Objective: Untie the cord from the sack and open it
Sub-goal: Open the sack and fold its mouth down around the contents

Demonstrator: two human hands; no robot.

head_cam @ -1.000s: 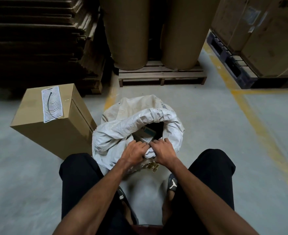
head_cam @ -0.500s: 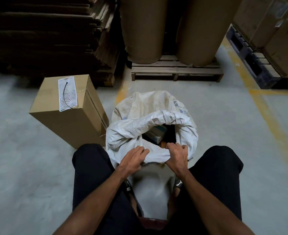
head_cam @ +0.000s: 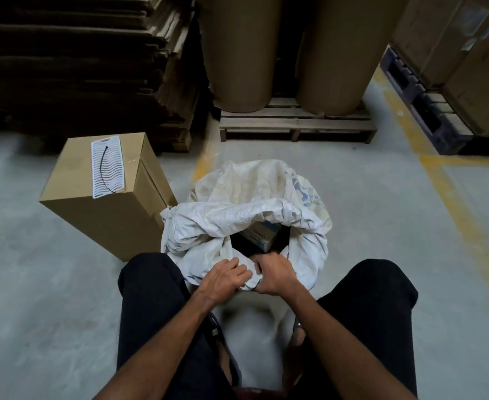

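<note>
On a grey concrete warehouse floor (head_cam: 50,284) marked with yellow painted lines (head_cam: 465,215), a person in black trousers crouches over a white woven plastic sack (head_cam: 237,217). Two tall brown paper rolls (head_cam: 332,53) stand on a wooden pallet (head_cam: 295,125) behind it, beside stacked flattened cardboard (head_cam: 79,59). A brown cardboard box (head_cam: 107,209) with a white patterned label stands just left of the sack. The sack stands upright between the knees, its mouth open upward, showing a blue and white carton (head_cam: 262,236) inside. Both hands grip the sack's near rim, left hand (head_cam: 223,280) and right hand (head_cam: 275,274) with fingers curled into the fabric. No cord can be made out.
</note>
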